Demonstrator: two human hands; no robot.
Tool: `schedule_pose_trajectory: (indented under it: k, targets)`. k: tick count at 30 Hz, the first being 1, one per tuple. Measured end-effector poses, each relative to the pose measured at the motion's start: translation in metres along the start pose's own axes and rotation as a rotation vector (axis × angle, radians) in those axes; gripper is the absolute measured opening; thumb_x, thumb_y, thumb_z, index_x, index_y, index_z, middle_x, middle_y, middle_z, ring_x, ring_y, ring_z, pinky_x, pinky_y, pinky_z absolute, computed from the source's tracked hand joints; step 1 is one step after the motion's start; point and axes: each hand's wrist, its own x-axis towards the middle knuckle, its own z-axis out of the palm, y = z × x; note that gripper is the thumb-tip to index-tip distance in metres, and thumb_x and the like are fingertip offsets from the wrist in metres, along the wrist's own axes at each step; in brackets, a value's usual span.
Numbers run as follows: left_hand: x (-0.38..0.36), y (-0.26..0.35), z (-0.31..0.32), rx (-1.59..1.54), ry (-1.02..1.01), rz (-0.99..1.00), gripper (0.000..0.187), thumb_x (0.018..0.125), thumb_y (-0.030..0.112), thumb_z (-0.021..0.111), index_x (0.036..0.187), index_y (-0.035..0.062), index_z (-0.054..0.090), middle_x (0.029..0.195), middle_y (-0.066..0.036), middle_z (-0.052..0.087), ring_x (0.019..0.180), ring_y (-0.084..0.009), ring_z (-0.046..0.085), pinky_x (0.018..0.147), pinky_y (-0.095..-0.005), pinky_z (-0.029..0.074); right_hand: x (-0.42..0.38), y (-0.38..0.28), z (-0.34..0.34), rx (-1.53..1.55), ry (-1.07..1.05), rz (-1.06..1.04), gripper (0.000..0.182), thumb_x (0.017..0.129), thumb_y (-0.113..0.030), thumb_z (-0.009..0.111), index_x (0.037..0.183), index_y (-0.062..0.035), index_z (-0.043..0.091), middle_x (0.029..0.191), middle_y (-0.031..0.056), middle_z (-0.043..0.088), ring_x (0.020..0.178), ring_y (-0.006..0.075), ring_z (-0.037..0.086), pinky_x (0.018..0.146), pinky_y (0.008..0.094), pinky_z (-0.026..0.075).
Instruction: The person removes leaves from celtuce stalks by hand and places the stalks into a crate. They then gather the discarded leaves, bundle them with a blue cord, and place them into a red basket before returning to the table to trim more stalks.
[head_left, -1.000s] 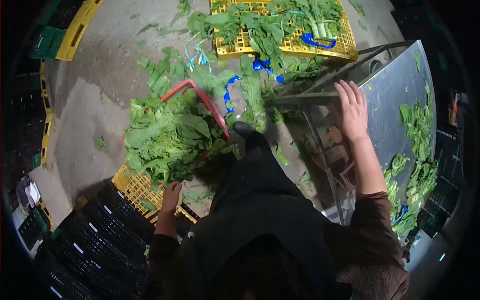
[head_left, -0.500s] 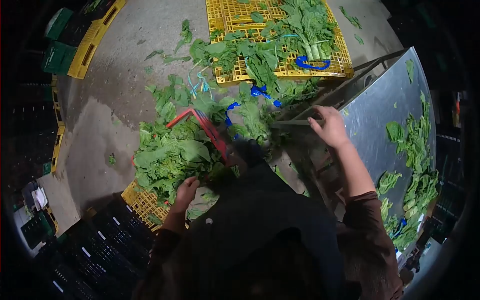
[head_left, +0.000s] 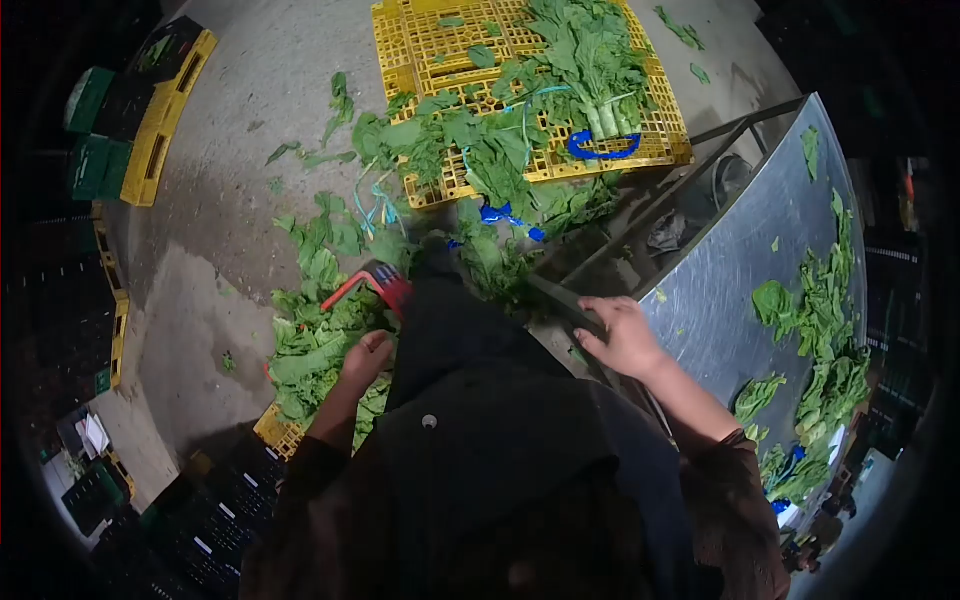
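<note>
My left hand [head_left: 368,360] is loosely curled, and nothing shows in its fingers. It hovers over a heap of green leaves [head_left: 315,350] on the floor, close beside a red angled frame [head_left: 372,288]. With its thumb and fingers around the corner, my right hand [head_left: 622,338] holds the near edge of a shiny metal table [head_left: 725,290]. From that corner a grey leg [head_left: 560,300] slants to the floor. Leaves [head_left: 825,350] lie in a strip along the table's far side. My dark clothes [head_left: 455,320] hide part of the frame and heap.
Ahead is a yellow plastic pallet [head_left: 450,75] bearing a leafy bundle [head_left: 595,80] with a blue band [head_left: 600,148] by its stems. Turquoise string [head_left: 378,212] and scattered leaves lie on the concrete [head_left: 240,130]. Green crates [head_left: 100,165] stand on another yellow pallet [head_left: 165,130] at left.
The view has shifted, so floor and pallet sit lower and further left. My dark clothes now reach further forward, over more of the red frame. Both hands keep their shape; the right stays at the table corner.
</note>
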Motion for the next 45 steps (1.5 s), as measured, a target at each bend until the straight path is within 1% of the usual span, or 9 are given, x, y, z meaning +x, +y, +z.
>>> schedule_pose_trajectory:
  k: [4,10,16,21,27,35,39,41,45]
  targets:
    - [0.075,0.043,-0.048,0.173,-0.057,0.117,0.053,0.087,0.025,0.063,0.129,-0.0022,0.045,0.116,-0.010,0.058,0.102,-0.0173,0.056,0.087,-0.0300,0.045,0.026,-0.013,-0.024,0.150,-0.373,0.287,0.051,0.080,-0.030,0.066,0.121,-0.0037,0.050,0.109,0.0206,0.060,0.110,0.0365,0.053,0.090,0.0394,0.044]
    - [0.189,0.198,-0.109,0.612,-0.062,0.292,0.067,0.074,0.037,0.071,0.125,-0.0018,0.049,0.120,-0.020,0.057,0.113,-0.0321,0.054,0.097,-0.0360,0.041,0.120,0.005,-0.004,0.193,-0.396,0.456,0.065,0.078,-0.030,0.069,0.132,-0.0068,0.041,0.128,0.0206,0.049,0.117,0.0353,0.049,0.097,0.0379,0.041]
    - [0.332,0.263,-0.122,0.824,-0.021,0.457,0.085,0.068,0.040,0.074,0.136,0.0050,0.037,0.135,-0.025,0.042,0.126,-0.0362,0.040,0.103,-0.0382,0.035,0.257,0.085,0.081,0.146,-0.405,0.594,0.091,0.070,-0.027,0.075,0.142,-0.0112,0.021,0.139,0.0232,0.035,0.124,0.0379,0.042,0.099,0.0407,0.040]
    - [0.411,0.275,-0.098,0.944,0.050,0.381,0.099,0.065,0.042,0.077,0.143,0.0090,0.026,0.143,-0.027,0.029,0.134,-0.0388,0.028,0.105,-0.0416,0.033,0.381,0.151,0.154,-0.119,-0.286,0.580,0.106,0.066,-0.037,0.079,0.145,-0.0195,0.012,0.148,0.0199,0.020,0.132,0.0447,0.027,0.105,0.0463,0.033]
    - [0.511,0.257,-0.051,1.108,0.170,0.197,0.106,0.064,0.041,0.081,0.145,0.0389,0.013,0.153,-0.013,0.009,0.135,-0.0498,0.012,0.100,-0.0603,0.034,0.535,0.236,0.199,-0.300,-0.218,0.521,0.110,0.066,-0.046,0.076,0.147,-0.0197,0.007,0.151,0.0187,0.013,0.140,0.0348,0.011,0.112,0.0439,0.020]
    - [0.629,0.218,0.025,1.329,0.257,0.277,0.107,0.066,0.037,0.081,0.144,0.0431,0.007,0.153,-0.012,0.005,0.135,-0.0484,0.014,0.097,-0.0647,0.035,0.567,0.336,0.279,-0.537,-0.282,0.454,0.113,0.067,-0.050,0.076,0.148,-0.0190,0.003,0.151,0.0186,0.013,0.140,0.0337,0.013,0.110,0.0465,0.019]
    - [0.653,0.193,0.035,1.264,0.265,0.266,0.105,0.067,0.034,0.080,0.145,0.0377,0.010,0.149,-0.015,0.017,0.132,-0.0486,0.022,0.096,-0.0581,0.040,0.562,0.360,0.315,-0.618,-0.086,0.337,0.081,0.078,-0.033,0.065,0.143,-0.0140,0.020,0.127,0.0191,0.045,0.122,0.0331,0.041,0.106,0.0467,0.025]
    - [0.656,0.191,0.034,1.320,0.190,0.179,0.095,0.070,0.032,0.077,0.145,0.0226,0.020,0.140,-0.019,0.036,0.125,-0.0440,0.038,0.094,-0.0466,0.042,0.564,0.370,0.312,-0.636,-0.019,0.326,0.064,0.081,-0.026,0.060,0.138,-0.0117,0.034,0.114,0.0177,0.057,0.112,0.0316,0.052,0.105,0.0463,0.027]
    - [0.645,0.196,0.013,0.850,0.268,0.312,0.062,0.072,0.022,0.068,0.126,0.0007,0.044,0.109,-0.023,0.059,0.098,-0.0323,0.059,0.084,-0.0401,0.048,0.575,0.379,0.269,-0.590,-0.106,0.271,0.022,0.078,-0.020,0.057,0.097,-0.0092,0.057,0.082,0.0106,0.064,0.088,0.0272,0.063,0.100,0.0424,0.032]
